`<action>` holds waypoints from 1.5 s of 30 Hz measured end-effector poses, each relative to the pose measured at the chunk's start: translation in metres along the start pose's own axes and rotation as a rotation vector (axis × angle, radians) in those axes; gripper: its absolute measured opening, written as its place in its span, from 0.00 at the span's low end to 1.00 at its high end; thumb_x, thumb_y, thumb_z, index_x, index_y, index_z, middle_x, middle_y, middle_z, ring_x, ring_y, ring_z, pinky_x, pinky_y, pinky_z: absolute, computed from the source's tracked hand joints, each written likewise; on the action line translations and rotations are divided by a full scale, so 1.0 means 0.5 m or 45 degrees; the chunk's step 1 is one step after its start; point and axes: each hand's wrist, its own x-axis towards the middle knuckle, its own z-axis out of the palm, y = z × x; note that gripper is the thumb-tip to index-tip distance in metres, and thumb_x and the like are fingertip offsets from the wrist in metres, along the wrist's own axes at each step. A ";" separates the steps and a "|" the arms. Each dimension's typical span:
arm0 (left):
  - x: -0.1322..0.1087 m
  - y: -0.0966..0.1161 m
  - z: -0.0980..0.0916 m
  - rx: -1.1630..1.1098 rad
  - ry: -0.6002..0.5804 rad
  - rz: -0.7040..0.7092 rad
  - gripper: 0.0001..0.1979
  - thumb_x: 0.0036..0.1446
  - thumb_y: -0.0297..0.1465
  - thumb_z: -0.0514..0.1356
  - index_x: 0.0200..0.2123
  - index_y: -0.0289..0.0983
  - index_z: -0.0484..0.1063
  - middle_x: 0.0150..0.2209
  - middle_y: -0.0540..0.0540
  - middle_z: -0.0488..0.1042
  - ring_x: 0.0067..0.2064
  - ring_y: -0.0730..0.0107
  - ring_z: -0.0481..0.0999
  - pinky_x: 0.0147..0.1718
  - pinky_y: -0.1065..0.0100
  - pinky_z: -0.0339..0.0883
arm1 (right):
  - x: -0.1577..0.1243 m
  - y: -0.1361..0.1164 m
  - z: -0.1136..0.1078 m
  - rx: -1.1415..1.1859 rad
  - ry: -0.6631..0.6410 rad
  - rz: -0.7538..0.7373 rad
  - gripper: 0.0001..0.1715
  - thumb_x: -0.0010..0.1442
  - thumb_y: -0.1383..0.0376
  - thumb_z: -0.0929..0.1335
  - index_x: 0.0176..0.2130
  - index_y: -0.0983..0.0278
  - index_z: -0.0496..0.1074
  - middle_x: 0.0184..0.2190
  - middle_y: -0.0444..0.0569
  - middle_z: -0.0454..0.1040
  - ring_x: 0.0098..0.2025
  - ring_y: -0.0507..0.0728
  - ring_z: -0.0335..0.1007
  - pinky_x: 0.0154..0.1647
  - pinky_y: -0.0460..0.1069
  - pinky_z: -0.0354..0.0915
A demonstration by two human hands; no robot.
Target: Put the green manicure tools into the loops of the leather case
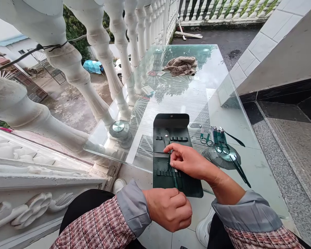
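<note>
An unfolded dark green case lies on the glass table near its front edge, with elastic loops across it. Lengthwise in it rests a pair of nippers, with a rivet near the top and slim green handles. Over the case, my right hand has its fingers curled around the handles. At the case's near edge, my left hand is closed at the lower handle end; its fingertips are hidden. To the right lie nail clippers, small scissors and dark green tweezers.
A crumpled brown cloth lies on the far part of the glass table. Round supports show beneath the glass. A white balustrade runs along the left. Stone steps are on the right.
</note>
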 end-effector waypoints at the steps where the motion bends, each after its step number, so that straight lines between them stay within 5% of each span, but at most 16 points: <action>1: -0.001 -0.002 -0.001 0.003 -0.008 0.005 0.09 0.54 0.27 0.55 0.24 0.35 0.72 0.29 0.44 0.70 0.27 0.69 0.67 0.24 0.66 0.58 | -0.001 0.000 0.000 0.004 0.010 -0.005 0.20 0.48 0.70 0.64 0.43 0.62 0.66 0.22 0.38 0.68 0.25 0.50 0.62 0.28 0.46 0.59; 7: -0.005 -0.001 -0.033 -0.154 0.033 -0.174 0.08 0.57 0.25 0.54 0.29 0.36 0.72 0.32 0.44 0.72 0.33 0.68 0.69 0.30 0.68 0.62 | 0.001 -0.004 0.003 -0.091 0.242 0.011 0.10 0.52 0.64 0.64 0.37 0.62 0.69 0.27 0.42 0.71 0.30 0.51 0.65 0.32 0.48 0.60; 9: -0.008 0.000 -0.051 -0.328 0.179 -0.564 0.06 0.59 0.26 0.53 0.34 0.38 0.70 0.33 0.46 0.72 0.35 0.69 0.69 0.34 0.68 0.63 | 0.004 -0.007 0.007 -0.079 0.322 0.034 0.07 0.52 0.64 0.64 0.33 0.62 0.70 0.28 0.43 0.72 0.31 0.52 0.66 0.33 0.48 0.61; 14: -0.028 0.013 -0.064 -0.620 0.730 -1.975 0.10 0.62 0.34 0.52 0.28 0.38 0.59 0.25 0.53 0.58 0.26 0.76 0.59 0.26 0.73 0.57 | 0.006 -0.007 0.012 0.016 0.391 0.083 0.12 0.49 0.64 0.65 0.37 0.62 0.69 0.25 0.42 0.71 0.28 0.52 0.66 0.31 0.48 0.61; 17: -0.039 0.041 -0.043 -0.925 0.728 -2.239 0.13 0.61 0.40 0.52 0.29 0.38 0.57 0.23 0.56 0.54 0.23 0.78 0.55 0.24 0.75 0.55 | 0.005 -0.005 0.009 0.051 0.377 0.099 0.14 0.48 0.65 0.66 0.38 0.62 0.66 0.24 0.41 0.70 0.26 0.51 0.65 0.30 0.47 0.60; 21: -0.039 0.074 -0.015 -1.226 0.584 -2.386 0.17 0.57 0.46 0.53 0.30 0.38 0.57 0.23 0.56 0.57 0.22 0.79 0.58 0.20 0.76 0.54 | 0.001 -0.002 0.002 0.045 0.333 0.087 0.14 0.48 0.67 0.65 0.39 0.62 0.65 0.23 0.40 0.69 0.26 0.50 0.64 0.29 0.46 0.59; 25: -0.025 0.072 -0.009 -1.668 0.382 -2.329 0.21 0.55 0.50 0.53 0.32 0.36 0.61 0.24 0.53 0.62 0.21 0.77 0.63 0.17 0.75 0.56 | -0.002 0.001 -0.004 0.043 0.246 0.058 0.15 0.48 0.68 0.64 0.39 0.62 0.64 0.22 0.39 0.68 0.25 0.50 0.63 0.27 0.45 0.59; 33: -0.003 0.064 -0.014 -1.657 0.386 -2.299 0.20 0.56 0.48 0.52 0.28 0.35 0.61 0.23 0.53 0.61 0.19 0.79 0.62 0.18 0.76 0.57 | -0.021 -0.020 -0.009 -0.168 -0.097 -0.033 0.12 0.48 0.73 0.63 0.35 0.61 0.66 0.23 0.40 0.68 0.26 0.50 0.63 0.28 0.45 0.58; 45: 0.008 0.063 -0.003 -1.716 0.405 -2.284 0.21 0.55 0.49 0.53 0.29 0.35 0.63 0.22 0.54 0.60 0.18 0.80 0.63 0.17 0.76 0.57 | -0.040 0.006 -0.014 -0.586 0.177 -0.242 0.07 0.56 0.69 0.62 0.33 0.60 0.70 0.34 0.47 0.69 0.38 0.54 0.65 0.40 0.50 0.61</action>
